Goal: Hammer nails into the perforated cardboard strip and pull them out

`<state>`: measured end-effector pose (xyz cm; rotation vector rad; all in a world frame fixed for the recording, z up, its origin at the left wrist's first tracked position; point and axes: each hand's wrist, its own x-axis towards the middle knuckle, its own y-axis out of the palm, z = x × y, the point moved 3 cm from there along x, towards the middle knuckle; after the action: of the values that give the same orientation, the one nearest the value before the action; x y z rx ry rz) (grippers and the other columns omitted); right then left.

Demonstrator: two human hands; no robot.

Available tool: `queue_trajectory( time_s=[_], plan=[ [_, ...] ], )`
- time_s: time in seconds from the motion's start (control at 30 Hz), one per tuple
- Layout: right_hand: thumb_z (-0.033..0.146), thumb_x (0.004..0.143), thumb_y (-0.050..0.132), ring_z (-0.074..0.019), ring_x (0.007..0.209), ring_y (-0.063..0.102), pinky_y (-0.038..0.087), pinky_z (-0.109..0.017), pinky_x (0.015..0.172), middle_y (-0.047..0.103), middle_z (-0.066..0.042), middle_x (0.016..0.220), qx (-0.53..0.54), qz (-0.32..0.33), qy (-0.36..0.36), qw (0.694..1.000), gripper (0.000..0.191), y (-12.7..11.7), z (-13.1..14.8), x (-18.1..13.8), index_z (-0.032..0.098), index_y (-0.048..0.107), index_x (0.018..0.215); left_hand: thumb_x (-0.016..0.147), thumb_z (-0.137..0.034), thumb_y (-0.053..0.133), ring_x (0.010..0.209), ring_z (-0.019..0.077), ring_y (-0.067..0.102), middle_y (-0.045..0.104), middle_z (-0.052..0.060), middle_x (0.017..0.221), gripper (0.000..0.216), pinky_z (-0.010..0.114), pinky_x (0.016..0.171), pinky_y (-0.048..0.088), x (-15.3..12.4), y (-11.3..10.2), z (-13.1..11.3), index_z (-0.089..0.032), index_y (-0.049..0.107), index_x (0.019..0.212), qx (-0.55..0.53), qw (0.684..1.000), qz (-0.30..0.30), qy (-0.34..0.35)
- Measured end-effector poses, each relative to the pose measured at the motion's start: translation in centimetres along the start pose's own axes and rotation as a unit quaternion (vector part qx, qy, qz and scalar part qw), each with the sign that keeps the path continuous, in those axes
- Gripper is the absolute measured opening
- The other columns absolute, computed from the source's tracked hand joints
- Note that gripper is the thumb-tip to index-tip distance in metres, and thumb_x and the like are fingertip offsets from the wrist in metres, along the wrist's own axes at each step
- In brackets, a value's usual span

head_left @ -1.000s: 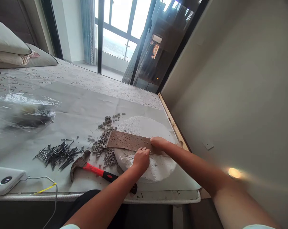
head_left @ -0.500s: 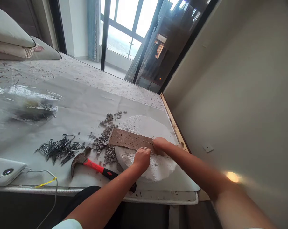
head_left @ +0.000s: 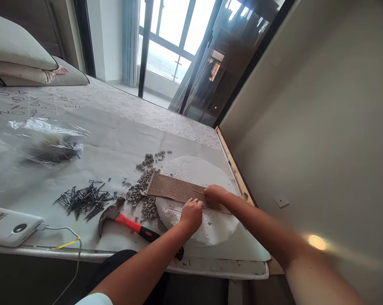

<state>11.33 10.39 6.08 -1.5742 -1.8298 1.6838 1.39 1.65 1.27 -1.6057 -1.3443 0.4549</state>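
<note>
A long brown board [head_left: 175, 188] with rows of small holes lies across a rough white foam disc [head_left: 196, 167]. My left hand [head_left: 192, 215] is closed at the board's near edge, its fingertips curled over that edge. A small shiny bit shows beside its thumb, too small to name. On the right part of the board my right hand [head_left: 216, 195] is closed, with its fingertips bent down and hidden. A short row of small raised points runs along the board just left of that hand. Below left lies a claw hammer [head_left: 129, 222] with a red and black handle.
Grey stone chips [head_left: 149, 207] surround the board's left end. Farther left are a heap of nails [head_left: 83, 199], a clear plastic bag [head_left: 51, 144] and a white power bank [head_left: 13, 226] with a cable. A grey sheet [head_left: 115, 140] covers the mattress; a wall [head_left: 337, 127] stands at right.
The whole view has shifted slightly, so everything appears a little farther right and lower. Both hands keep nearly the same places on the board.
</note>
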Motion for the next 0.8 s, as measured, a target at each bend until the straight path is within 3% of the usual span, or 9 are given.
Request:
queue_trajectory(
  time_s=[0.33,0.53,0.8],
  plan=[
    [0.029,0.08,0.044,-0.023,0.079,0.064,0.043,-0.027,0.063,0.069,-0.018,0.094,0.013,0.003,0.02,1.0,0.036,0.1,-0.3,0.3,0.009,0.07,0.095,0.074,-0.003,0.043,0.101,0.0212,0.059,0.066,0.014,0.092,0.019,0.037,0.098,0.037,-0.1,0.1,-0.1,-0.012,0.058,0.082,-0.002,1.0,-0.001,-0.005],
    [0.028,0.078,0.048,-0.0211,0.085,0.063,0.042,-0.025,0.068,0.069,-0.014,0.099,0.032,-0.004,0.004,0.999,0.032,-0.9,-0.3,-0.1,0.014,0.069,0.098,0.076,-0.004,0.041,0.099,0.0212,0.059,0.066,0.012,0.09,0.019,0.038,0.096,0.039,-0.2,0.2,-0.1,-0.013,0.057,0.081,0.001,1.0,-0.004,0.002],
    [0.024,0.083,0.042,-0.0242,0.092,0.063,0.046,-0.029,0.074,0.067,-0.017,0.102,0.056,-0.003,0.079,0.995,0.033,0.2,0.5,-0.3,0.012,0.069,0.098,0.073,-0.002,0.043,0.101,0.0212,0.058,0.066,0.013,0.091,0.019,0.039,0.098,0.037,-0.2,0.6,0.1,-0.014,0.056,0.081,-0.012,1.0,-0.008,-0.002]
  ],
)
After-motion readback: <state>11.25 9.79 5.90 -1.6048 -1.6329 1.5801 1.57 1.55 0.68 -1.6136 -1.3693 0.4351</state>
